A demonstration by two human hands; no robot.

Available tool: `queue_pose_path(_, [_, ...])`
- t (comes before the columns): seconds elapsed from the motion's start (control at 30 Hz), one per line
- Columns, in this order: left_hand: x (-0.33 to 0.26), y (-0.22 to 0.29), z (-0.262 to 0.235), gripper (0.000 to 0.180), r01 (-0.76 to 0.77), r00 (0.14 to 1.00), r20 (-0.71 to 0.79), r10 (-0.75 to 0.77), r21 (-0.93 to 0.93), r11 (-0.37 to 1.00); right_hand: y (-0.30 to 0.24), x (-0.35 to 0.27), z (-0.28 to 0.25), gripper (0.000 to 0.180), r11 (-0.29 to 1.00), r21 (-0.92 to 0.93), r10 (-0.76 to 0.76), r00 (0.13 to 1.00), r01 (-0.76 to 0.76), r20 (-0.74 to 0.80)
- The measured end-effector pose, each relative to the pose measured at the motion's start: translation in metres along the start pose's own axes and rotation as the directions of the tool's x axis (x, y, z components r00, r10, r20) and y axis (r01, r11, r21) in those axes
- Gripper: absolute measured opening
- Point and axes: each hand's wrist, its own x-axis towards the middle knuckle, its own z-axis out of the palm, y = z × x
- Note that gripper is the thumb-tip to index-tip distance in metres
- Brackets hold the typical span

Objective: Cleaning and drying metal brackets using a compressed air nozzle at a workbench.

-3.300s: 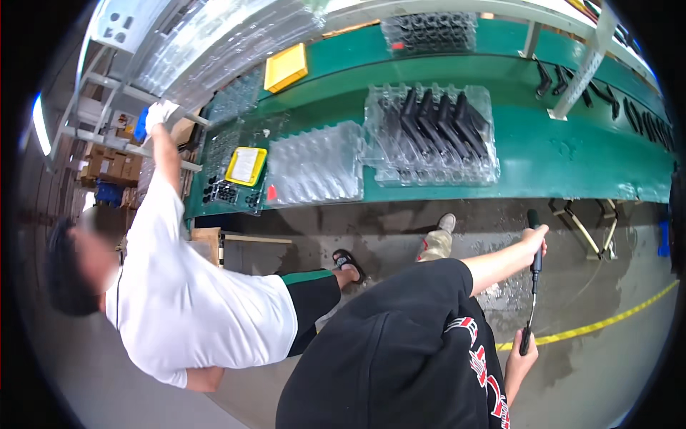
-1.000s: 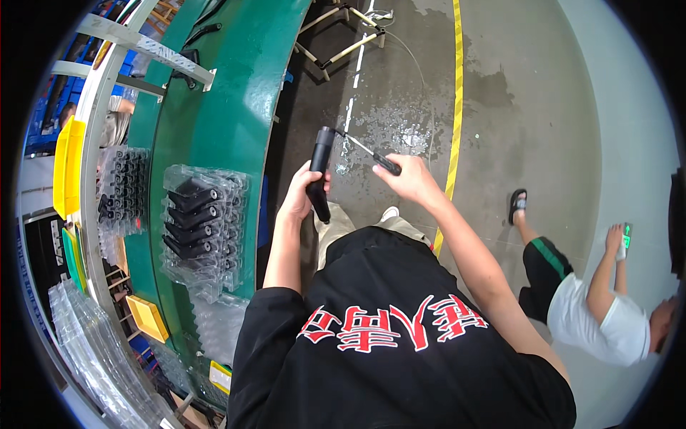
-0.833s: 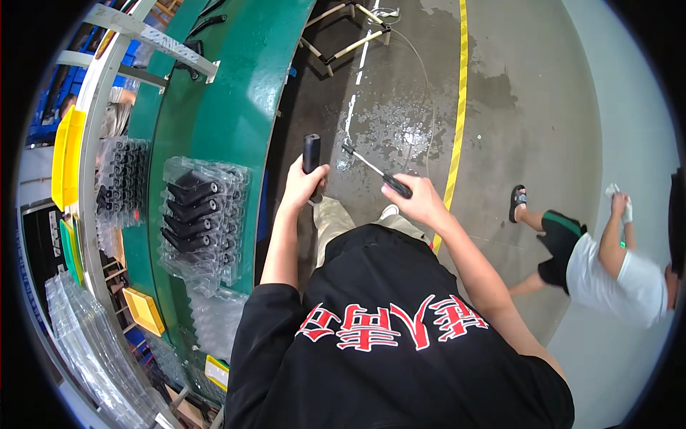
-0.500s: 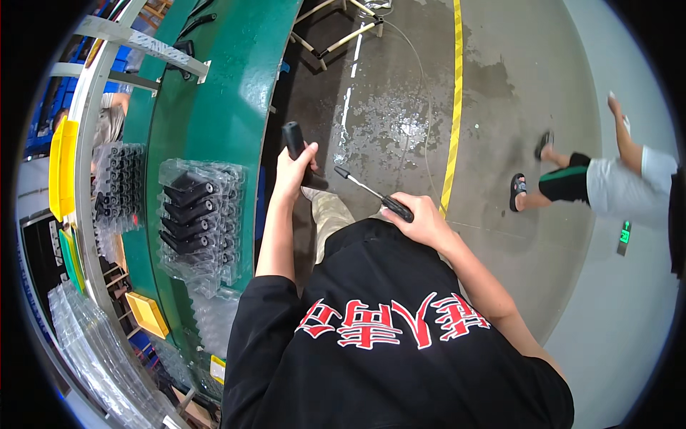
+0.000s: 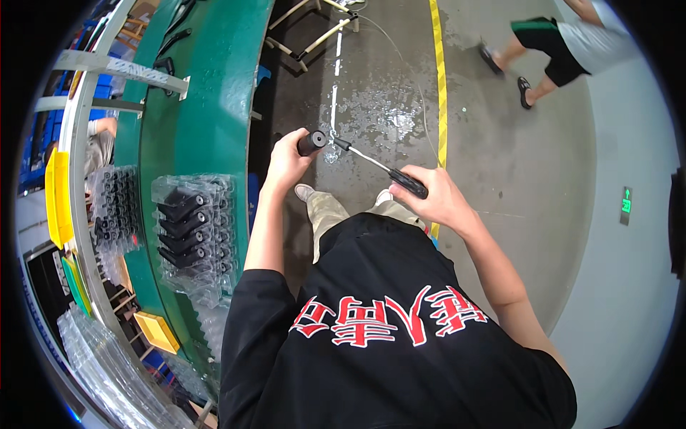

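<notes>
My left hand is closed around a black cylindrical part, whose round end with a small centre hole faces up toward me. The rest of that part is hidden by my fingers. In my right hand is a screwdriver-like hand tool with a black handle, a thin metal shaft and a black conical tip. That tip points at the part and sits just right of it, seemingly a small gap away. Left of my hands, several black bent parts lie in a stack of clear plastic trays.
The trays stand on a long green workbench with a metal frame over it. Yellow bins are at the left. A person walks on the floor at upper right. A pipe-frame rack stands ahead.
My left hand has turned the black part so its round end faces me. The tool has stayed close to it. The walking person has moved farther ahead.
</notes>
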Motion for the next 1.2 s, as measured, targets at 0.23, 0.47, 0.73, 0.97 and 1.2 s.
queue_pose_path(0.23, [0.011, -0.006, 0.007, 0.020, -0.206, 0.978, 0.018, 0.207, 0.224, 0.953, 0.005, -0.005, -0.004, 0.026, 0.996, -0.020, 0.091, 0.995, -0.091, 0.043])
queue_pose_path(0.47, [0.008, 0.012, 0.011, 0.016, -0.170, 0.985, 0.009, 0.171, 0.151, 0.974, 0.010, 0.002, 0.005, 0.025, 0.990, 0.029, 0.139, 0.990, -0.139, -0.024])
queue_pose_path(0.73, [0.034, 0.011, -0.002, 0.031, 0.295, 0.955, 0.295, -0.018, -0.951, 0.094, 0.004, -0.014, 0.008, 0.027, 0.998, 0.035, 0.046, 0.999, -0.046, 0.018])
queue_pose_path(0.97, [0.053, 0.034, 0.021, 0.041, 0.336, 0.884, 0.400, -0.244, -0.904, -0.263, 0.013, -0.040, 0.029, 0.026, 1.000, -0.013, 0.005, 0.999, -0.006, -0.040])
queue_pose_path(1.2, [0.066, 0.029, 0.048, 0.037, 0.449, 0.813, 0.528, -0.243, -0.836, -0.316, 0.024, -0.065, 0.019, 0.023, 0.996, -0.060, 0.054, 0.993, -0.061, -0.108])
